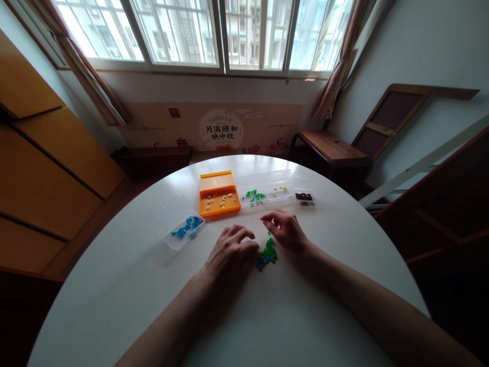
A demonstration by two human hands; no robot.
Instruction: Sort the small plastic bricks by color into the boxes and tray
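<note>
A small heap of mostly green pieces [268, 253], with a few blue ones, lies on the round white table [126, 285] between my hands. My left hand [233, 252] rests palm down just left of the heap, fingers curled and slightly apart, nothing visible in it. My right hand [286, 229] sits just above and right of the heap, its thumb and forefinger pinched together near the upper edge; whether a piece is between them is too small to tell.
Farther back stand a clear box with blue pieces [183, 229], an orange box with pale pieces [219, 196], a clear box with green pieces [252, 192], another with yellow pieces [278, 187] and a small one with dark pieces [304, 194]. A wooden bench [331, 147] stands beyond the table.
</note>
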